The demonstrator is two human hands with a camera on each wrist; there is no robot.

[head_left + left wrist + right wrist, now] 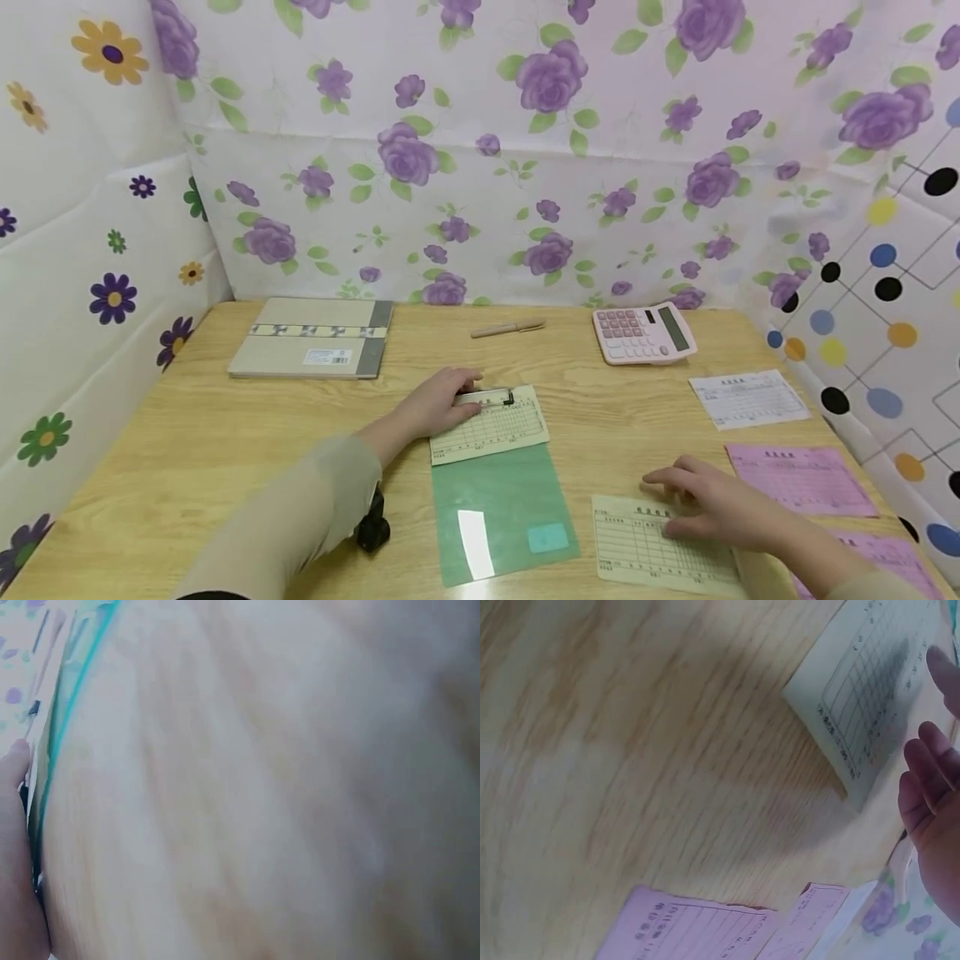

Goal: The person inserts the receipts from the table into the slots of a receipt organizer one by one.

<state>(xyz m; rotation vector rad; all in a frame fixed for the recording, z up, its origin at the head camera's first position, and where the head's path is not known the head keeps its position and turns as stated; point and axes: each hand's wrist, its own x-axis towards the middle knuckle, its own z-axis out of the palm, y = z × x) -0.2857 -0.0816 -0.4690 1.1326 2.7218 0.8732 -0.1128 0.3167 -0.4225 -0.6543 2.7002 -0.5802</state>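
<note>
My left hand [442, 407] rests on the green clipboard [495, 496], its grip I cannot tell, my right hand [712, 508] loosely open, empty, over a yellow ruled form [637, 546] toward the desk's [187, 433] front edge

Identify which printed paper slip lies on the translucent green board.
The pale yellow-green rectangular paper slip under the left hand; the other yellow-green slip, the white slip and both pink slips lie off that board.

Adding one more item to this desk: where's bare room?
Biggest: the table between the beige notebook and left sleeve. Another: below the calculator, between the green clipboard and white slip. Crowded: lower right, where the right grip, loose yellow form and pink slips bunch together.
</note>
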